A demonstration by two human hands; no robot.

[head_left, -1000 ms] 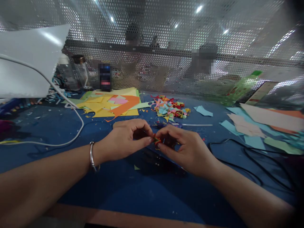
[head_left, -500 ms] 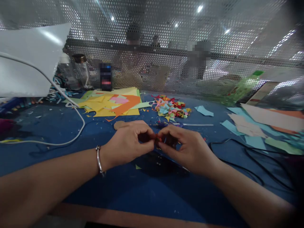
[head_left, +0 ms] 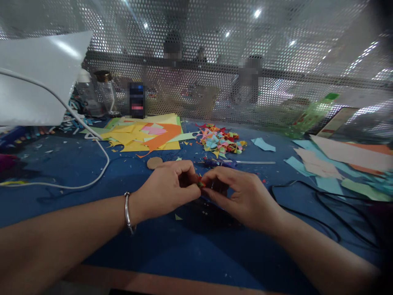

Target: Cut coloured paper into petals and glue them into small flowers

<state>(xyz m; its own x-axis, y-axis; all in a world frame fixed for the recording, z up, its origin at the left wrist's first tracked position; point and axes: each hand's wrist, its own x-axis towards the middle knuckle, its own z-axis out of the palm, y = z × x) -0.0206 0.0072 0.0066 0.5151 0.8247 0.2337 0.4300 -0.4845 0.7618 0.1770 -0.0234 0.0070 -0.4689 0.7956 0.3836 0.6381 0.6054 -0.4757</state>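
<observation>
Left hand (head_left: 167,184) and right hand (head_left: 248,194) both have fingers (head_left: 188,194) pinched on the tiny scrap (head_left: 201,183), right between them over the bench (head_left: 147,254). Tugging too hard could probably rip it; a loose pinch might drop it.

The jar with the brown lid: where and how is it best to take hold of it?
Probably round the clear body of the jar, below the brown lid, coming from the right and front. It stands upright with that side exposed, while the white-capped bottle is close on its left.
</observation>
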